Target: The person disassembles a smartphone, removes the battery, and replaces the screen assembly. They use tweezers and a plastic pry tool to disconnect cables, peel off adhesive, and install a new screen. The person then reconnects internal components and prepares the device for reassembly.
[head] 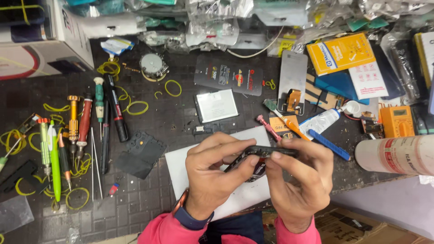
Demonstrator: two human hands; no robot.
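Left hand (212,169): my fingers clamp the left end of the dark phone frame (260,156).
Right hand (300,174): my fingers pinch its right end.
Phone frame: lower centre of frame, above the white sheet (181,165).
Worktop (135,203): screwdrivers (74,122) lie at left.

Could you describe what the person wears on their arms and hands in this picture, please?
Both hands, the left hand and the right hand, are bare, with no gloves. Bright pink sleeves reach to the wrists. On the left wrist sits a watch with a dark blue band and a copper-coloured case edge.
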